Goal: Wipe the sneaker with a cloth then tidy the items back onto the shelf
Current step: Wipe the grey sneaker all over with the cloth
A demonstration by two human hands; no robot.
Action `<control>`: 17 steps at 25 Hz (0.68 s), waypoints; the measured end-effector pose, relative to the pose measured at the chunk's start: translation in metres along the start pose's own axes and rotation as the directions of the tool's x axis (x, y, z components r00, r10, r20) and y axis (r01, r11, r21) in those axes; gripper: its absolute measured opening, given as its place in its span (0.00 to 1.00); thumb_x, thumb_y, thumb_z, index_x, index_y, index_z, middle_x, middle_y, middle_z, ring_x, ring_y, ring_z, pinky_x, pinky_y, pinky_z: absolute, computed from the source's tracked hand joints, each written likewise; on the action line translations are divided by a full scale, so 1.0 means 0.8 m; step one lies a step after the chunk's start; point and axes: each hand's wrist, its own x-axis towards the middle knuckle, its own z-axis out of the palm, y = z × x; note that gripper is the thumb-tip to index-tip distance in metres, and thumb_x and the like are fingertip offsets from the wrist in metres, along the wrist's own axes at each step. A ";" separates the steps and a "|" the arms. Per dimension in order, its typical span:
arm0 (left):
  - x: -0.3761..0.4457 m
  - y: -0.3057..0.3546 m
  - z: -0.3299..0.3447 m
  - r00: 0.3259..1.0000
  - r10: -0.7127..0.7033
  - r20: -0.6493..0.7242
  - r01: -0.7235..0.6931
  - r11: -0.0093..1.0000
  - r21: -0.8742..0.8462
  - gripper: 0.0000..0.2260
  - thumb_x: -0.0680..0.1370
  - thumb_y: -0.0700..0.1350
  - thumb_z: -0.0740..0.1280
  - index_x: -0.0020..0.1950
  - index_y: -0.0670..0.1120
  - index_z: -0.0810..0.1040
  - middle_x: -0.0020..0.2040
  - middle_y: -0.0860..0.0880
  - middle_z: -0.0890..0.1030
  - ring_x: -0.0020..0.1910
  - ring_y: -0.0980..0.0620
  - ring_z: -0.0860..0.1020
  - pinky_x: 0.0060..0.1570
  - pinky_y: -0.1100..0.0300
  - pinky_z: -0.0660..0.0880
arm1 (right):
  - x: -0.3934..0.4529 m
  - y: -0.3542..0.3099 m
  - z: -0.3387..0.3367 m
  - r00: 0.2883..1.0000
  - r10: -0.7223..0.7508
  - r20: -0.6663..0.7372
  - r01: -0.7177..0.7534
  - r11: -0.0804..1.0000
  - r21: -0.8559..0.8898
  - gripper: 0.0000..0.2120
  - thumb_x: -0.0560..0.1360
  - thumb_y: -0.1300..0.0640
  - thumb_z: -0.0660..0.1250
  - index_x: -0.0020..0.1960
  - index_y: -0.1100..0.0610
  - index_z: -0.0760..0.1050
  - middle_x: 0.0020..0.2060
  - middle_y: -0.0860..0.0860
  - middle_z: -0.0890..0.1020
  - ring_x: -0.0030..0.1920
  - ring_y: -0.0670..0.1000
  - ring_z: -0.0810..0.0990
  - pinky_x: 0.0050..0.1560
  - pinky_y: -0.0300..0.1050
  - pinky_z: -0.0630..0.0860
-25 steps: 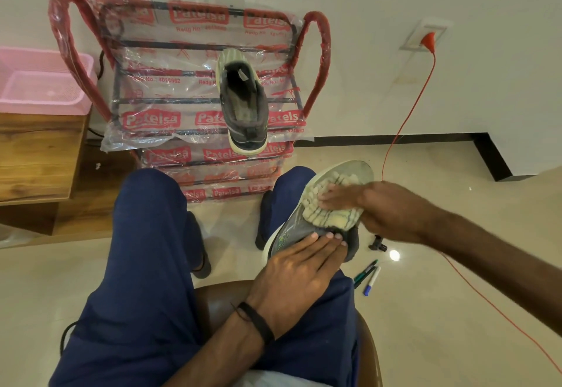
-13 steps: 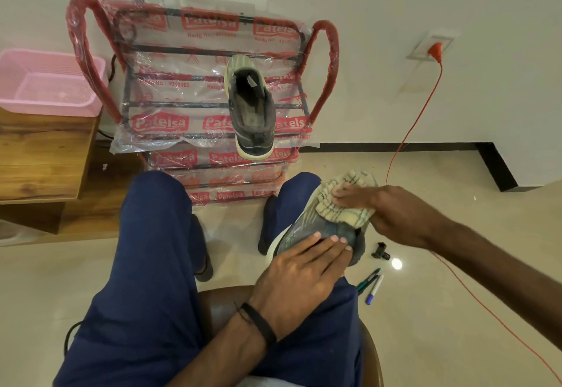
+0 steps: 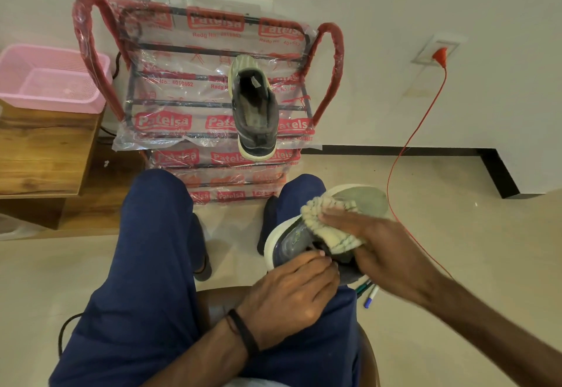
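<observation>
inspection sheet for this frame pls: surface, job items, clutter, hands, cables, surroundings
Surface: grey sneaker with pale sole rests on the person's right thigh.
Job's things: pale ribbed cloth on that sneaker; matching second sneaker on plastic-wrapped red metal shelf.
Clutter: marker pens on floor.
Hands: left hand holds the sneaker; right hand presses the cloth.
Cables: red cord from wall socket; black cable on floor.
Surroundings: pink plastic basket on wooden cabinet.
</observation>
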 end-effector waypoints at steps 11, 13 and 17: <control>-0.005 0.003 0.005 0.998 0.064 0.013 -0.064 0.997 0.032 0.14 0.85 0.37 0.60 0.57 0.44 0.85 0.55 0.47 0.85 0.55 0.49 0.83 0.62 0.54 0.75 | -0.006 -0.013 -0.008 0.996 -0.054 -0.065 0.046 0.993 -0.108 0.28 0.70 0.63 0.59 0.68 0.50 0.78 0.70 0.44 0.75 0.73 0.43 0.68 0.73 0.46 0.67; -0.009 0.005 0.011 1.000 -0.009 0.017 0.009 1.000 -0.013 0.10 0.82 0.39 0.64 0.56 0.44 0.85 0.54 0.46 0.86 0.52 0.47 0.83 0.54 0.51 0.79 | -0.019 -0.056 0.014 0.987 -0.159 0.025 0.159 0.987 0.013 0.30 0.69 0.64 0.56 0.68 0.53 0.78 0.71 0.44 0.74 0.74 0.42 0.66 0.75 0.37 0.60; -0.011 -0.002 -0.001 0.998 0.064 0.009 -0.064 0.998 0.027 0.16 0.84 0.36 0.57 0.57 0.45 0.85 0.56 0.48 0.85 0.55 0.49 0.83 0.61 0.54 0.75 | -0.011 -0.016 0.014 0.991 -0.133 0.002 0.133 0.991 -0.035 0.28 0.72 0.66 0.61 0.70 0.49 0.76 0.72 0.44 0.73 0.75 0.43 0.67 0.76 0.40 0.61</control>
